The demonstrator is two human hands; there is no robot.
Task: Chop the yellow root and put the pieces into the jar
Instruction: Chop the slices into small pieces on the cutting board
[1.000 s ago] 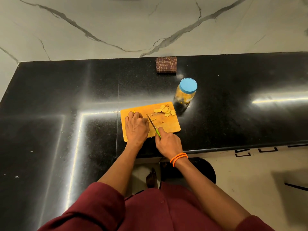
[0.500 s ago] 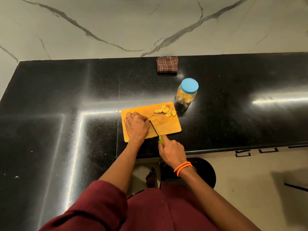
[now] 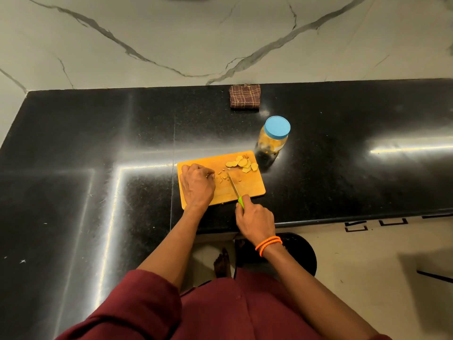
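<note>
An orange cutting board (image 3: 250, 186) lies on the black counter (image 3: 98, 155) near its front edge. My left hand (image 3: 197, 186) rests on the board's left part, fingers curled over a bit of yellow root that is almost wholly hidden. My right hand (image 3: 255, 220) grips the green handle of a knife (image 3: 234, 186); its blade lies on the board a little to the right of my left fingers. Small yellow chopped bits (image 3: 222, 178) sit between them. A pile of yellow slices (image 3: 242, 163) is at the board's far right corner. The jar (image 3: 273, 136), blue lid on, stands just beyond.
A folded brown checked cloth (image 3: 245, 96) lies at the back of the counter against the marble wall. A dark round stool (image 3: 297, 251) stands on the floor under my right arm, below the counter's front edge.
My right hand has drawn the knife back towards me and a little to the right, away from my left fingers. More small chopped bits lie on the board. My left hand stays put.
</note>
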